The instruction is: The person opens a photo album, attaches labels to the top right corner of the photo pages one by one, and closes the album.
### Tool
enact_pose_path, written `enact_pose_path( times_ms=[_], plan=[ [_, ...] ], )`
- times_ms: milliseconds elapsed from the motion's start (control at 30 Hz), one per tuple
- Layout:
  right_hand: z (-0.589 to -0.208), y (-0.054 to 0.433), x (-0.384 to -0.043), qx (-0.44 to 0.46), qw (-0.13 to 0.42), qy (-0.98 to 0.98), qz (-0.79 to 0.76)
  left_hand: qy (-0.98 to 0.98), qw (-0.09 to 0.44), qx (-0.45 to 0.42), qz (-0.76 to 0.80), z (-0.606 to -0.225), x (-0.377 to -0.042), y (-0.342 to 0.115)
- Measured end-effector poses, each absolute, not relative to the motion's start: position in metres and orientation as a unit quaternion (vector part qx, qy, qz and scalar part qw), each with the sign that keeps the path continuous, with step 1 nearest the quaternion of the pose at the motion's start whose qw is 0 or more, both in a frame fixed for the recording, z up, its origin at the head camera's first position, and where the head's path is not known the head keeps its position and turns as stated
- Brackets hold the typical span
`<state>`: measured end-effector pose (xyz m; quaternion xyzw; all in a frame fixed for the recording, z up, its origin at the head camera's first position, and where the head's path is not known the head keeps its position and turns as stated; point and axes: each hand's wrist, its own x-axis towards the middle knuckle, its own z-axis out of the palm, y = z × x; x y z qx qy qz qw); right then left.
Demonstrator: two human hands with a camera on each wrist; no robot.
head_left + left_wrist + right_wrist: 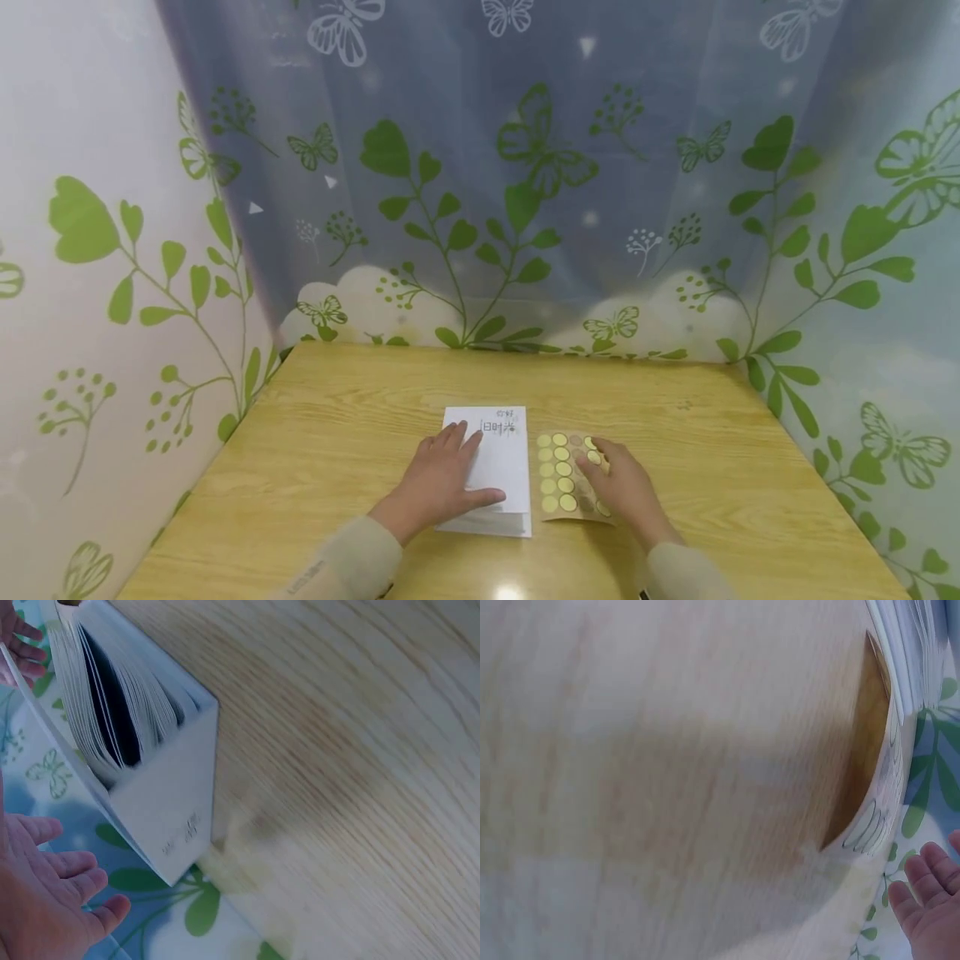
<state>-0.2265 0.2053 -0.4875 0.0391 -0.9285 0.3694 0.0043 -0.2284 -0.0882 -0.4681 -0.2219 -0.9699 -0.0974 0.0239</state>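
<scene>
A thick white book [510, 467] with dark lettering at the top of its cover lies on the table. My left hand [442, 479] rests over its left side, thumb and fingers spread. In the left wrist view, the fanned pages of the book [120, 697] show, with the left hand [52, 900] at lower left. Just right of the book lies a brown sheet of round yellow stickers [563, 483], some spots bare. Over its right side is my right hand [626, 487], thumb and index finger apart; contact is unclear. The right wrist view shows the sheet's edge [866, 750] curling up.
The wooden table [337, 400] extends around both things. A patterned curtain [450, 208] with leaves and butterflies hangs behind its far edge and along both sides.
</scene>
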Motion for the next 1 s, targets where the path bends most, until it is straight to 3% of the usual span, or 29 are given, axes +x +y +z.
enact_pose_path(
  times_ms=[500, 700, 1000],
  plan=[
    [-0.495, 0.178, -0.207, 0.052, 0.011, -0.91, 0.412, -0.965, 0.047, -0.252, -0.061, -0.471, -0.213, -0.059],
    [-0.499, 0.165, -0.202, 0.066, 0.025, -0.906, 0.418, -0.959, 0.08, -0.27, -0.039, -0.474, -0.211, -0.057],
    [-0.505, 0.142, -0.196, 0.111, -0.006, -0.902, 0.418, -0.954, 0.114, -0.274, -0.05, -0.474, -0.206, -0.063]
  ],
)
